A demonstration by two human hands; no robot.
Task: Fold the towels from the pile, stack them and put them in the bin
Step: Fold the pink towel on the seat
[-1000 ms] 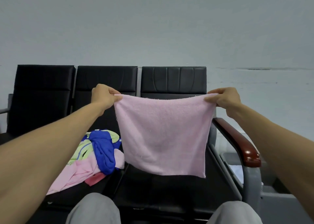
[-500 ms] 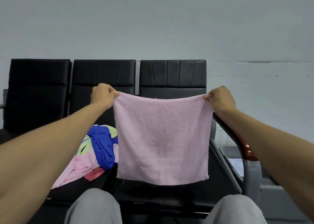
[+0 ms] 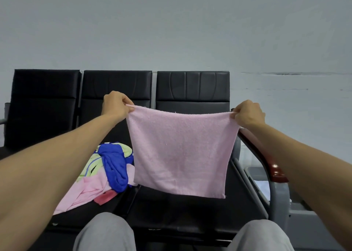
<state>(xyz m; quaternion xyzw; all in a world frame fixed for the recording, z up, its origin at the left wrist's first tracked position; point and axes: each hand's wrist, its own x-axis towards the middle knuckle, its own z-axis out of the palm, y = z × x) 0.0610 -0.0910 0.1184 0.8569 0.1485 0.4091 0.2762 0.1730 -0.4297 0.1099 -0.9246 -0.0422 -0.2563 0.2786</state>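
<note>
1. Both my forearms run off the bottom corners of the view, so I see nothing of them past the frame edge. My two knees in grey trousers (image 3: 105,233) are cut off at the bottom.
2. The pink towel (image 3: 181,153) I hold up hides much of the right-hand seat and part of the pile behind it. Its top corners vanish inside my grip.
3. The pile of towels (image 3: 101,174) lies on the middle seat, to the left of the hanging towel. It is too tangled for a sure count; I can make out pink, blue, pale green and a small red piece.
4. To the right, below the armrest (image 3: 266,155), sits a grey bin (image 3: 304,218). Only part of it shows, and what lies inside is hard to make out.
5. The hanging towel is soft, nubbly terry, roughly square, spread flat with a slight sag along its top edge. Its lower right corner shows a bit of loose thread.
6. The bench (image 3: 118,90) has three black padded seats with a smooth, leather-like sheen. The armrest is glossy reddish-brown on a grey metal post. The wall behind is plain pale grey.
7. My left hand (image 3: 116,106) is closed in a pinch on the towel's top left corner; my right hand (image 3: 248,113) is pinched on the top right corner. The two hands are held apart, so the towel hangs in the air in front of the bench, clear of the seat.
</note>
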